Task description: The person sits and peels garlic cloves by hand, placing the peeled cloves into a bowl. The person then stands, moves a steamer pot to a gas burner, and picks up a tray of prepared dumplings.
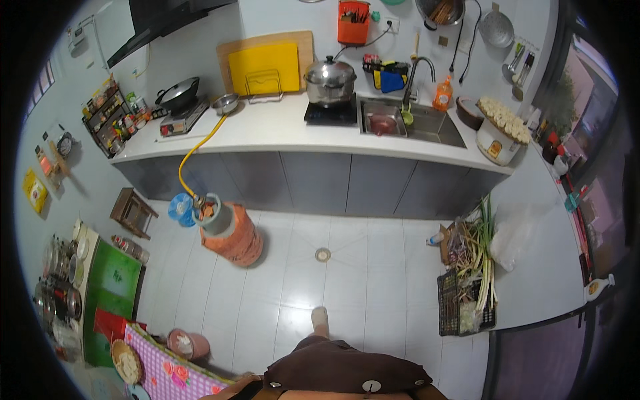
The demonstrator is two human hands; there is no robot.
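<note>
At the bottom edge, beside the tablecloth, a bit of bare skin shows, perhaps my left hand [244, 381]; its fingers and any hold cannot be made out. My right hand is out of view. Below me are a brown garment [345, 365] and one light shoe [320, 316] on the tiles. Across the room, a lidded steel pot [330, 82] stands on a black induction cooker [320, 116]. A covered wok [180, 97] sits on a gas stove [184, 120]. Right of the pot, the sink [440, 125] holds a steel basin [384, 122]. Pale dough pieces top a white container [495, 145].
An orange-wrapped gas cylinder [235, 240] stands left of centre, its yellow hose [200, 145] rising to the counter. A pink bin [192, 345] is beside the checked tablecloth [160, 367]. A wooden stool [131, 210] stands farther left. At right, a black crate [448, 305] holds vegetables.
</note>
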